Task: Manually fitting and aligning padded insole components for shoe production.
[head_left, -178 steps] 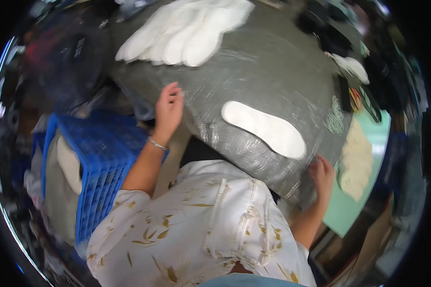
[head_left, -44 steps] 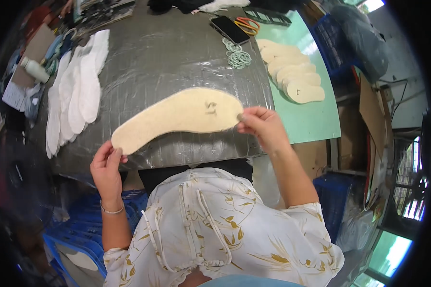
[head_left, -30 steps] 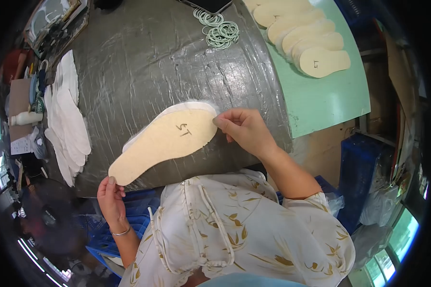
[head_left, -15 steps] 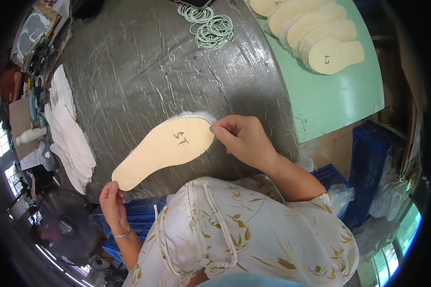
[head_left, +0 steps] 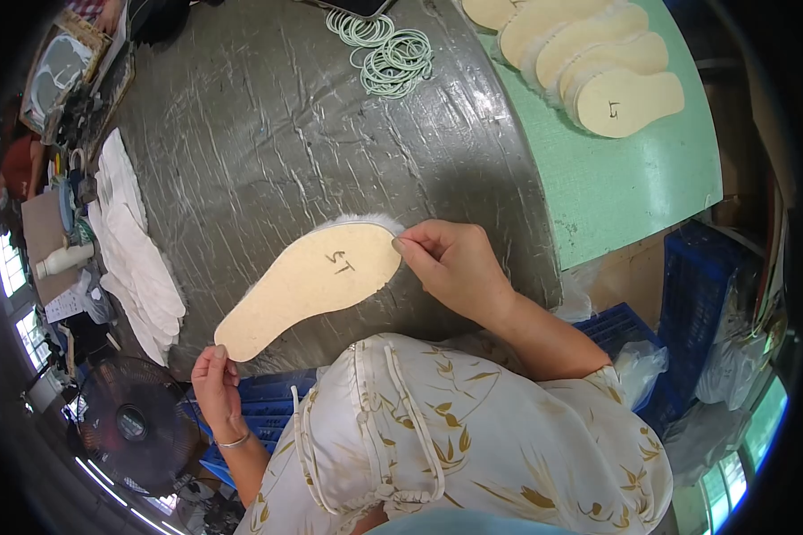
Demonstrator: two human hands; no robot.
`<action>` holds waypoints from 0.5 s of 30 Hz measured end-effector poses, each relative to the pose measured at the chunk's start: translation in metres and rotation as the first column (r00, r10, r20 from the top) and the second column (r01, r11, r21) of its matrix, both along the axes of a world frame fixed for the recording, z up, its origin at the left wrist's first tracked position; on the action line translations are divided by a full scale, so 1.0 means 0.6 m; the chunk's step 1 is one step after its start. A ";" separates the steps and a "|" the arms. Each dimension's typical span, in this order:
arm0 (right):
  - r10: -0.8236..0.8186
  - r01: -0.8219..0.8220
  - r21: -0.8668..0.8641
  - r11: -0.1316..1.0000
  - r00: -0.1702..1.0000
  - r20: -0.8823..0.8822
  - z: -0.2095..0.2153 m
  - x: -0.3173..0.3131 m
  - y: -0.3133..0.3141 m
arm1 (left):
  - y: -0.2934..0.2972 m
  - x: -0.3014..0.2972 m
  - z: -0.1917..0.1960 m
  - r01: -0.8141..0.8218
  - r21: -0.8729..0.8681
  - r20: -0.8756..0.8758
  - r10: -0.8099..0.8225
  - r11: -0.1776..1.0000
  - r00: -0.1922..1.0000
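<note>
While left hand point(head_left: 216, 383) and right hand point(head_left: 455, 267) pinched the cream insole point(head_left: 308, 290) by near-left and far-right ends, fingers closed, it seemed light, bendy, best edge-held.

Illumination over the work area is moderate and fairly even. The grey table covering point(head_left: 268, 152) shows thin streaks of glare along its creases; a soft shadow lies beyond the right hand point(head_left: 451, 267). The green board point(head_left: 625, 209) carries a pale sheen. The cream insole point(head_left: 303, 285) is evenly lit and in focus. Left-hand windows point(head_left: 11, 265) and light strips point(head_left: 116, 488) are overexposed. Fan point(head_left: 132, 423) blades appear smeared. Straight edges bow toward the rim; corners are black.
</note>
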State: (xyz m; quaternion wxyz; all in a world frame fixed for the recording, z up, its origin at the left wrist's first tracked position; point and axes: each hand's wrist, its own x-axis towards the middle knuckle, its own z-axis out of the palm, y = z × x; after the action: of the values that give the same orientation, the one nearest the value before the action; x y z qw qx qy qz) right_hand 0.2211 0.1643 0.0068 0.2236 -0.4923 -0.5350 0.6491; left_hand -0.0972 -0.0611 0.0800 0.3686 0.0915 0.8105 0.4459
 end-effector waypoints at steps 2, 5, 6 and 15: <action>0.020 -0.020 -0.005 1.000 0.999 0.036 -0.001 -0.011 0.001 | -0.008 -0.006 -0.008 -0.016 -0.008 0.007 0.016 1.000 1.000; -0.001 0.000 0.032 0.999 1.000 0.030 -0.003 -0.007 -0.004 | -0.009 -0.003 -0.008 -0.007 -0.012 0.000 0.007 1.000 1.000; 0.000 -0.001 0.042 0.999 0.999 0.034 0.001 -0.006 -0.004 | -0.010 -0.005 -0.007 0.011 -0.013 0.004 -0.011 1.000 1.000; 0.019 -0.030 0.096 0.995 0.993 0.114 -0.003 -0.007 0.000 | 0.000 0.001 -0.003 0.023 0.012 0.009 -0.023 1.000 1.000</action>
State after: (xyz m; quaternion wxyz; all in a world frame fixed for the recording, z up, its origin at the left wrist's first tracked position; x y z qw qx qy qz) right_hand 0.2169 0.1645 0.0051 0.2086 -0.5101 -0.5840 0.5959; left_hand -0.0963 -0.0610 0.0781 0.3768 0.1010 0.8051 0.4468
